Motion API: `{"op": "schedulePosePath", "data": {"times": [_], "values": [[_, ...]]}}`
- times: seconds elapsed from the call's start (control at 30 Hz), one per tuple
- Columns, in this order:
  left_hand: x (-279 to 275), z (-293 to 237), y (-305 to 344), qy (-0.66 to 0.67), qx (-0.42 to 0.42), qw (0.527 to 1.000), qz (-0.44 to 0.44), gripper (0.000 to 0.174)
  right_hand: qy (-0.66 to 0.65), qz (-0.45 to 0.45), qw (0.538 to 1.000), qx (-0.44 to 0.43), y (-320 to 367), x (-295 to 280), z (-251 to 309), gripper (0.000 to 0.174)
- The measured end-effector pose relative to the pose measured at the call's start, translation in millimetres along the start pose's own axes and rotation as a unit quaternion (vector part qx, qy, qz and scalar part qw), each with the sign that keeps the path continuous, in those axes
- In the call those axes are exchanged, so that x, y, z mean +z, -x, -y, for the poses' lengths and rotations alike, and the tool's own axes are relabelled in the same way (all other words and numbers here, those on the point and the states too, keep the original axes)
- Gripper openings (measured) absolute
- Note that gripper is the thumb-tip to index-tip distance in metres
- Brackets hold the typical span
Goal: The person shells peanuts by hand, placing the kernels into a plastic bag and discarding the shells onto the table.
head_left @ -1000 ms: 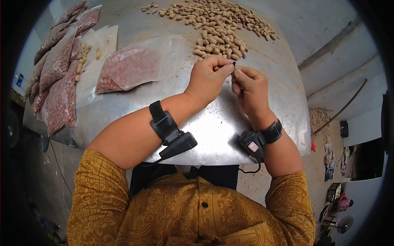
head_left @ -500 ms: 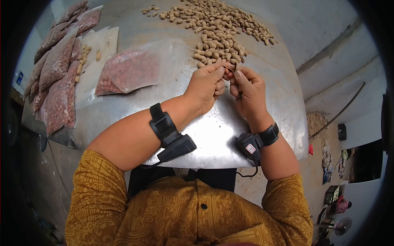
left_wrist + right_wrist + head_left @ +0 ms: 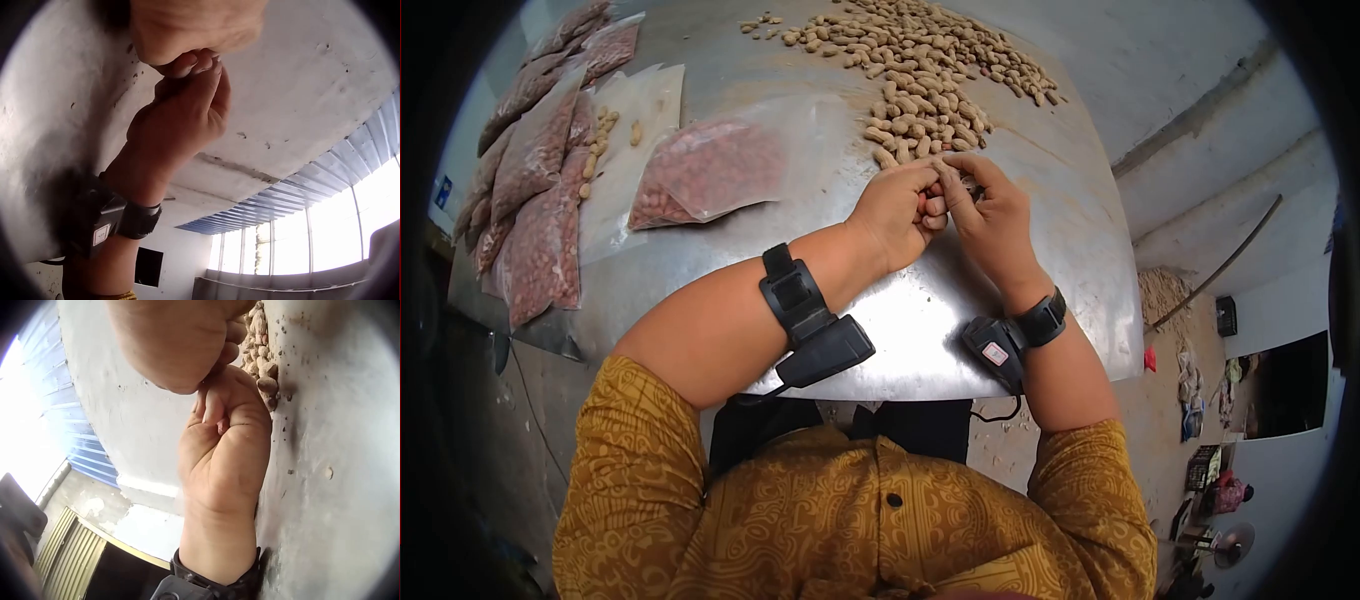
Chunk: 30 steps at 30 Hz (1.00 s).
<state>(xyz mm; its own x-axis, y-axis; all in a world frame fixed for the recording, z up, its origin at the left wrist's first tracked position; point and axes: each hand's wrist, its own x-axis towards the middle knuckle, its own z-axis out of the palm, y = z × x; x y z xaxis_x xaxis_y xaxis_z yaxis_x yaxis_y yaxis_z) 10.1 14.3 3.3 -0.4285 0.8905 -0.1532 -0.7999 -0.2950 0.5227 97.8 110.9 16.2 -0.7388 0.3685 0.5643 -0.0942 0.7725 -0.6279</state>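
Note:
Over the metal table both hands meet at the fingertips, near the close end of a heap of unshelled peanuts. My left hand has its fingers curled round a reddish peanut kernel, which peeks out of the palm in the right wrist view. The thumb of my right hand lies against the left fingertips. Between that thumb and the bent forefinger sits a small dark piece, mostly hidden; I cannot tell its kind. In the left wrist view the left hand's back covers part of the right fingertips.
A clear bag of red peanut kernels lies left of the hands. Further left, filled bags are piled up beside flat empty bags with several peanuts on them. A wall stands beyond the table on the right.
The right hand has shifted slightly left, and its thumb has come over to the left fingertips. The dark piece has gone from the fingertips down between right thumb and forefinger. The left fingers have curled in.

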Motion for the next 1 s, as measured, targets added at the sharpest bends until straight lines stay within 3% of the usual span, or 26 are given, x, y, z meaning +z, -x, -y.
{"op": "schedulePosePath", "data": {"times": [0.03,0.13,0.23,0.3,0.4,0.5,0.57,0.63,0.73,0.83,0.93,1.0], "values": [[1.0,-0.9,0.9,0.001,-0.008,1.0,-0.007,0.01,0.022,-0.008,1.0,-0.019,-0.4,-0.3,0.2,0.019],[3.6,-3.0,5.7,-0.004,-0.029,0.999,-0.039,0.008,-0.121,0.002,0.99,0.078,-0.2,-0.6,9.4,0.018],[3.4,-5.5,4.7,-0.003,-0.047,0.999,-0.004,0.007,-0.193,-0.003,0.967,0.167,-4.2,-20.9,13.3,0.015],[-2.2,-9.3,1.9,0.0,-0.033,0.999,0.022,0.011,-0.284,-0.073,0.945,0.146,-9.4,-47.8,4.1,0.015],[-8.2,-15.0,2.7,-0.005,0.007,1.0,0.02,0.018,-0.306,-0.187,0.926,0.118,-17.7,-123.8,-23.9,0.015],[-14.8,-19.4,-1.4,-0.029,0.058,0.998,0.0,0.021,-0.187,-0.315,0.913,0.178,-9.9,-208.0,-66.2,0.016],[-19.1,-20.9,-5.7,-0.044,0.087,0.995,-0.007,0.022,-0.058,-0.345,0.909,0.227,8.6,-264.1,-111.0,0.02],[-22.7,-21.8,-8.2,-0.061,0.109,0.992,-0.008,0.023,0.057,-0.321,0.887,0.326,34.0,-309.5,-149.1,0.03],[-23.6,-21.5,-11.0,-0.069,0.133,0.989,-0.005,0.023,0.274,-0.204,0.866,0.365,57.8,-344.8,-191.8,0.041],[-21.8,-22.5,-10.8,-0.055,0.145,0.988,-0.026,0.022,0.371,-0.132,0.841,0.37,47.1,-342.0,-190.6,0.047],[-18.1,-25.1,-8.7,-0.019,0.154,0.986,-0.062,0.023,0.284,-0.093,0.916,0.269,11.7,-289.0,-165.8,0.042],[-19.2,-26.8,-9.2,-0.011,0.155,0.985,-0.074,0.024,0.165,-0.041,0.952,0.254,-15.4,-212.7,-107.8,0.035]]}}
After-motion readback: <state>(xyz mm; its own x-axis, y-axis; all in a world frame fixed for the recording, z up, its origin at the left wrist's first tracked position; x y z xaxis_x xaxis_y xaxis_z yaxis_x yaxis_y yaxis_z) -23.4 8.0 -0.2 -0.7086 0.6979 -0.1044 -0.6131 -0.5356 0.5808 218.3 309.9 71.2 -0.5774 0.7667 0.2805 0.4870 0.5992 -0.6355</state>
